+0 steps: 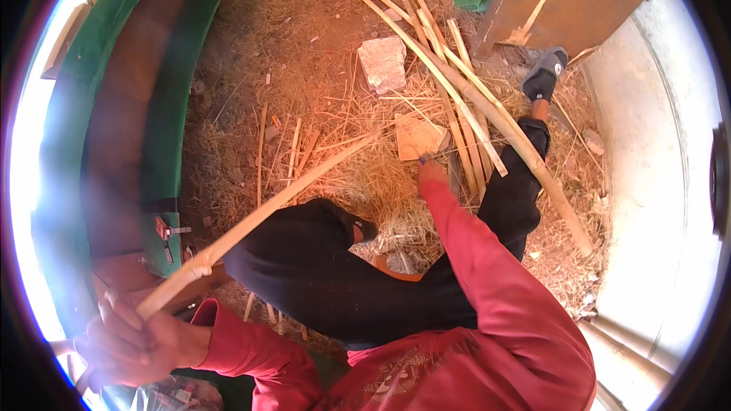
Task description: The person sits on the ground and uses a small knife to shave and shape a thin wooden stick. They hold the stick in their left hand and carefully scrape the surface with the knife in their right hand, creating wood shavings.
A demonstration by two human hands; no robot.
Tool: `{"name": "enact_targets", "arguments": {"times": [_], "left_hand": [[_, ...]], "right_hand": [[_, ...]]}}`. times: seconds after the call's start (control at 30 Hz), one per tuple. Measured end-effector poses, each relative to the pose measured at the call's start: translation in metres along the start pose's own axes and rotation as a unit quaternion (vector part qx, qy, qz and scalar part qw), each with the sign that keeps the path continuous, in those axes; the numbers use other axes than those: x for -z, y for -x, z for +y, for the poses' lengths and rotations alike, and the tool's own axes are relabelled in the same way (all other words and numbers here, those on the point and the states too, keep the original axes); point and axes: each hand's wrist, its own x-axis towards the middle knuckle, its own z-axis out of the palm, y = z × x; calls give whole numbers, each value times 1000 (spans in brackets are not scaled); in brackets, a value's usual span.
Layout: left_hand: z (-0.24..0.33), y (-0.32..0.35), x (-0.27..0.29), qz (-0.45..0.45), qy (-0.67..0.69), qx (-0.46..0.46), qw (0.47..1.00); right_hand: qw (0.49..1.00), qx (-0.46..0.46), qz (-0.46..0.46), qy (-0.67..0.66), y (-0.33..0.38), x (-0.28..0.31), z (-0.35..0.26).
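Note:
In my left hand [141, 342], at the lower left, is the thick end of a long split bamboo strip [263, 217]; the fingers are wrapped round it. The strip slants up and right, its thin far end above the straw near the middle. My right hand [432, 173] is low over the straw, closed, beside a flat, squarish tan piece [417, 137]. A small blue bit shows at its fingertips. What this hand grips is too small and hidden to make out.
Several long bamboo strips [464, 99] lie across the right side, partly by my outstretched leg. A pale stone block [382, 65] stands beyond my right hand. A wooden board [560, 4] leans at the far right. Straw and shavings [304, 46] cover the earth floor. Green sheeting [171, 84] lines the left.

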Motion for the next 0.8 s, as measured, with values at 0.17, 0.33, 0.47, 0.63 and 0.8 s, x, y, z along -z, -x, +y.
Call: {"name": "enact_targets", "arguments": {"times": [0.17, 0.33, 0.47, 0.63, 0.8], "left_hand": [[6, 3, 0, 15, 10, 16, 1000], [0, 13, -32, 101, -76, -32, 991], [-8, 25, -68, 241, -212, -122, 939], [-8, 36, -91, 220, -199, -90, 951], [-8, 35, -92, 201, -127, -67, 969]], "right_hand": [[993, 34, -2, -112, 57, 65, -15], [915, 210, -93, -332, 126, 188, -114], [852, 343, -84, -386, 178, 242, -155], [898, 326, 15, -295, 183, 211, -154], [913, 317, 10, -259, 197, 219, -160]]}}
